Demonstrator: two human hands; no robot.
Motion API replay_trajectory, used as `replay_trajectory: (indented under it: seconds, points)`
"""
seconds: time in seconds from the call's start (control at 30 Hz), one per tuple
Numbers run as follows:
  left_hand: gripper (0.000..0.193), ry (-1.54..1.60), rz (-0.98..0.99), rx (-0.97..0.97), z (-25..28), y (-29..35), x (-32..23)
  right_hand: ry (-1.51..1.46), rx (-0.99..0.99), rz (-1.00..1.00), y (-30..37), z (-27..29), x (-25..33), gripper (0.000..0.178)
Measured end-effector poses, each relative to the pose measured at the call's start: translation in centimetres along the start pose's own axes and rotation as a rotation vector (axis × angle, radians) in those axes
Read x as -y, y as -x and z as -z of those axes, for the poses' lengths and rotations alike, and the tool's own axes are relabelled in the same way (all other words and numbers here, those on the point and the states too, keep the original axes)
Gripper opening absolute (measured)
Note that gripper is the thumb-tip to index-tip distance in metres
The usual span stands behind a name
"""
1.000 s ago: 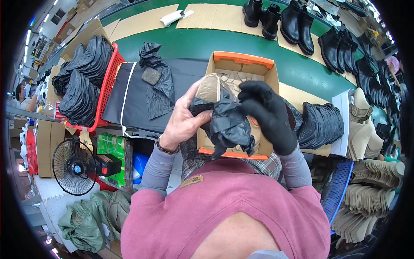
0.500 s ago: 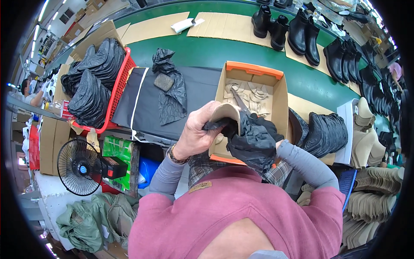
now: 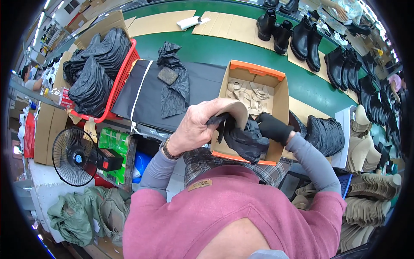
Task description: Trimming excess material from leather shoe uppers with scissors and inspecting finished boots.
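A beige curved piece (image 3: pixel 236 109) and its black crinkled sheet (image 3: pixel 248 142) are held up over an open cardboard box (image 3: pixel 278 97).
The bare left hand (image 3: pixel 195 126) grasps the curved piece at its left side, fingers bent around it, while the sheet hangs from it toward the person; the black-gloved right hand (image 3: pixel 275 128) is at the sheet's right edge, its fingers curled, though I can't tell from here whether they grip anything. Pale scraps (image 3: pixel 253 96) lie in the far part of the box. Left of it, a grey block (image 3: pixel 167 75) sits on a loose black strip (image 3: pixel 175 97); farther left, a red basket (image 3: pixel 123 77) holds black crinkled pieces (image 3: pixel 91 86). To the right stands a black crinkled stack (image 3: pixel 325 136).
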State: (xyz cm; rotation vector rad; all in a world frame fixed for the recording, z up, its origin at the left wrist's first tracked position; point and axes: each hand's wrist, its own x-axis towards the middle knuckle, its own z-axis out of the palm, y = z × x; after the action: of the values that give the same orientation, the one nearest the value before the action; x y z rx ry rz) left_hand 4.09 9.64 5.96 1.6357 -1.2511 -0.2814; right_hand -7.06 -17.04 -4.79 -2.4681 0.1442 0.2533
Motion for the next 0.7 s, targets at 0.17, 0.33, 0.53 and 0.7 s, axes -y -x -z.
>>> replay_trajectory:
  seconds: [0.17, 0.33, 0.53, 0.7]
  points:
    - [0.045, -0.304, -0.009, -0.142, 0.8, 0.3, -0.9, -0.36, 0.185, -0.056, 3.3, 5.7, 4.8, 0.032]
    - [0.04, -0.382, 0.064, -0.114, 0.8, -0.5, -1.6, -0.586, 0.038, 0.084, 8.7, 6.9, 4.4, 0.033]
    - [0.038, -0.494, 0.13, -0.081, -0.1, -2.3, -1.3, -0.397, -0.074, 0.072, 11.2, 8.1, 7.3, 0.064]
    - [0.036, -0.522, 0.132, -0.07, -0.6, -3.1, -1.3, -0.214, 0.023, 0.089, 11.6, 7.4, 6.6, 0.075]
